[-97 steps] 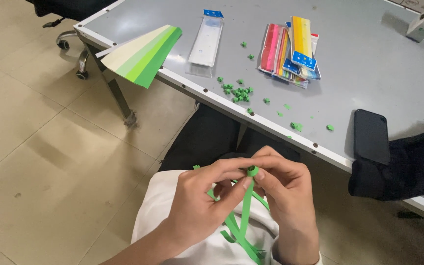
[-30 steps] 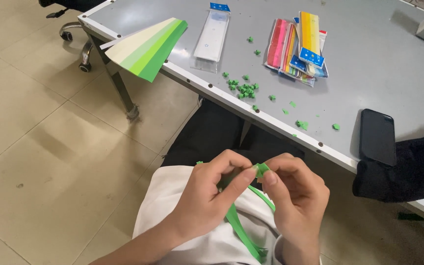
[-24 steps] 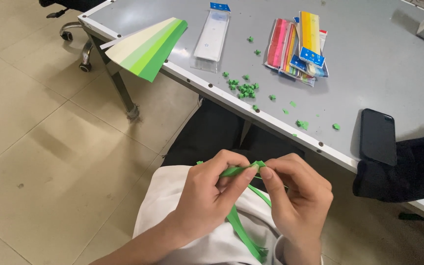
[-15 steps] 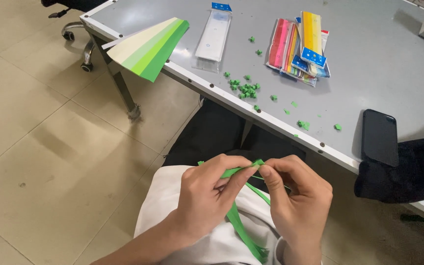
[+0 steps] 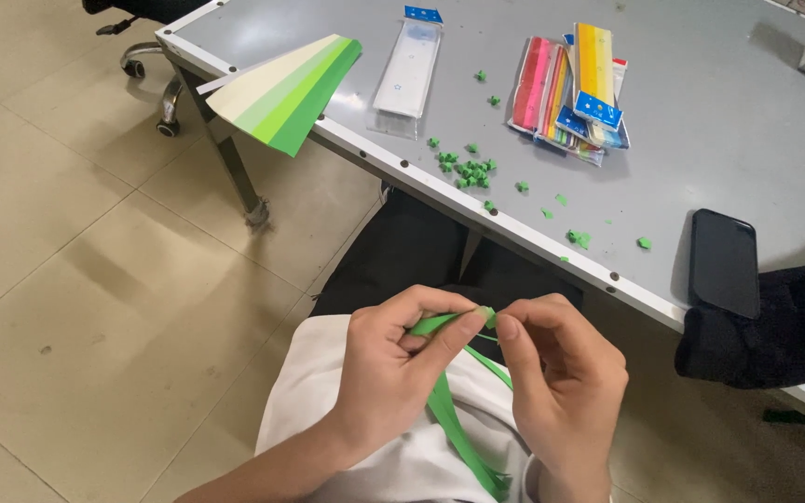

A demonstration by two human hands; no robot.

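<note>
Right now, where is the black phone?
In the head view, the black phone lies at the table's right near edge, beside a dark sleeve.

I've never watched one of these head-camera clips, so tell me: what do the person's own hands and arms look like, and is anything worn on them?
Both are bare: the left hand and right hand have no gloves, rings or watch that show. The forearms are uncovered, with no sleeves reaching the wrists. Fingernails look short and plain. Nothing else marks them.

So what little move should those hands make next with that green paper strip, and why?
Probably another small fold of the green strip at the pinched end. Left hand and right hand both pinch its tip, the rest hangs loose, and tiny folded green pieces already lie on the table.
</note>
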